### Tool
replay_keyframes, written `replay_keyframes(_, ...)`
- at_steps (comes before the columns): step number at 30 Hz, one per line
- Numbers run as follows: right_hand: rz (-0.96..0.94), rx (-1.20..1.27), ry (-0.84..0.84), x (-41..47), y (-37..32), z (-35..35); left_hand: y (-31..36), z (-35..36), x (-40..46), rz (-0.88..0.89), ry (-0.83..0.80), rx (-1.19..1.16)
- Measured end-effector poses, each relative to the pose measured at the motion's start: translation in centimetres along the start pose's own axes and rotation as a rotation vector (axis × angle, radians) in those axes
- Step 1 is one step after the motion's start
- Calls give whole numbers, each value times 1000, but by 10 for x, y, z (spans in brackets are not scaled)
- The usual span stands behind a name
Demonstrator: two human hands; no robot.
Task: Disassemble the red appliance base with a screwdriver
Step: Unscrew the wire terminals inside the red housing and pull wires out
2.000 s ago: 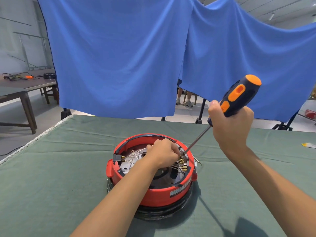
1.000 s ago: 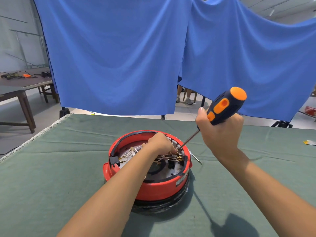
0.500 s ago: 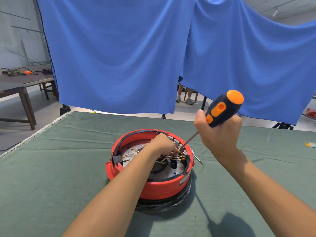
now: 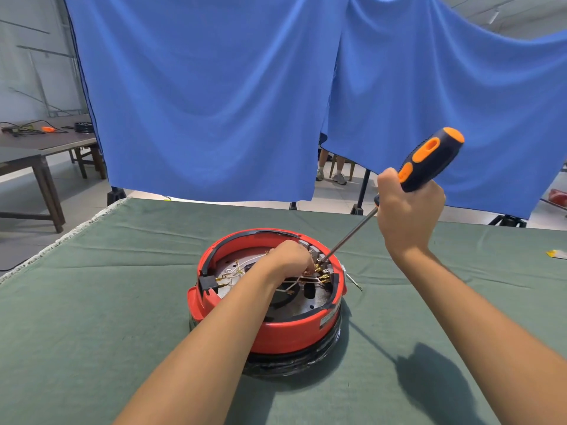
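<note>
The round red appliance base lies upside down on the green table cloth, its inside open with wires and brass terminals showing. My left hand reaches into it, fingers curled down onto the wires near the right rim; what the fingertips pinch is hidden. My right hand grips the black and orange screwdriver above and to the right. Its shaft slants down-left, the tip at the terminals by my left fingers.
A small metal part lies on the cloth just right of the base. A yellow-white scrap sits at the far right edge. Blue curtains hang behind the table. Wooden tables stand at the left; a person's legs show behind the curtain.
My right hand has lifted slightly up and to the right with the screwdriver, the tip staying at the terminals. My left hand stays on the wires inside the base.
</note>
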State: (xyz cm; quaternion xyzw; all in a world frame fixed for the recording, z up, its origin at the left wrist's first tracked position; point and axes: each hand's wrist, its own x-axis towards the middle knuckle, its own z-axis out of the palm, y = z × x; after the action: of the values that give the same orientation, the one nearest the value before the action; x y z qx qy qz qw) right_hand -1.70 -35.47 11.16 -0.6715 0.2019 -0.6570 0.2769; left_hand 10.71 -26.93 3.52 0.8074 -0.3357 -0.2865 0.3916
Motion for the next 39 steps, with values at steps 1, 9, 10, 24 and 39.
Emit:
replay_keyframes(1, 11, -5, 7, 1, 1, -1, -1, 0, 0, 3, 5, -8)
replay_keyframes(9, -85, -17, -21, -13, -12, -2, -5, 1, 0, 35, 41, 32)
replay_keyframes(10, -133, -51, -23, -15, -15, -2, -6, 1, 1, 32, 45, 27)
replay_keyframes(24, -311, -115, -61, -23, -21, 4, -9, 2, 4, 70, 43, 56)
replay_keyframes(39, 83, -76, -12, -7, 23, 7, -8, -1, -1, 44, 22, 35)
